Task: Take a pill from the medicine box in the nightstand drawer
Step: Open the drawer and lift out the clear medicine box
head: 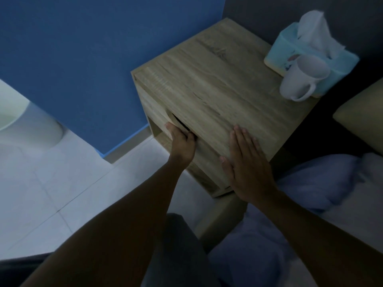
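A light wooden nightstand (211, 83) stands against the blue wall beside the bed. Its drawer front (157, 114) faces left and looks closed, with a dark cut-out slot as a handle. My left hand (182, 143) has its fingers hooked into that slot, gripping the drawer's edge. My right hand (246, 164) lies flat and open, palm down, on the nightstand's near top corner. The medicine box and the pills are hidden from view.
A white mug (300, 79) and a light blue tissue box (310, 48) sit on the nightstand's far right corner. A bed with a pale blue blanket (315, 183) lies to the right. White tiled floor (51, 183) spreads to the left.
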Motion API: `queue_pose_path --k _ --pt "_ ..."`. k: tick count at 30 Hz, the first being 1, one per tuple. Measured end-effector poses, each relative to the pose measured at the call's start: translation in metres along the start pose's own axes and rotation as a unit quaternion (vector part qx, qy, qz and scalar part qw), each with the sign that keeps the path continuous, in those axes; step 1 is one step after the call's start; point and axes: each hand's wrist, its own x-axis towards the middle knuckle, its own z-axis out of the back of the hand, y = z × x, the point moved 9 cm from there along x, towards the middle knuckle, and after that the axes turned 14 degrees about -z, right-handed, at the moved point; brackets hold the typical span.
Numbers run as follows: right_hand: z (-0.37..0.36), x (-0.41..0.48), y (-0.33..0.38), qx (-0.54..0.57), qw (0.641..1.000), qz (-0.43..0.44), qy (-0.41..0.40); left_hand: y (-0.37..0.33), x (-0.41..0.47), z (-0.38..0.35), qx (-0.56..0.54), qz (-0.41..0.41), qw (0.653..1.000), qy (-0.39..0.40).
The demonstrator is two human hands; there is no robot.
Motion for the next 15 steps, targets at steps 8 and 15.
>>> queue_pose_path --k 8,15 --pt "-0.004 0.002 0.001 -0.001 0.999 0.004 0.034 0.020 -0.031 0.040 -0.020 0.048 0.998 0.021" --pt "-0.005 0.003 -0.001 -0.004 0.999 0.002 0.033 0.040 -0.064 0.077 -0.016 0.080 0.996 0.028"
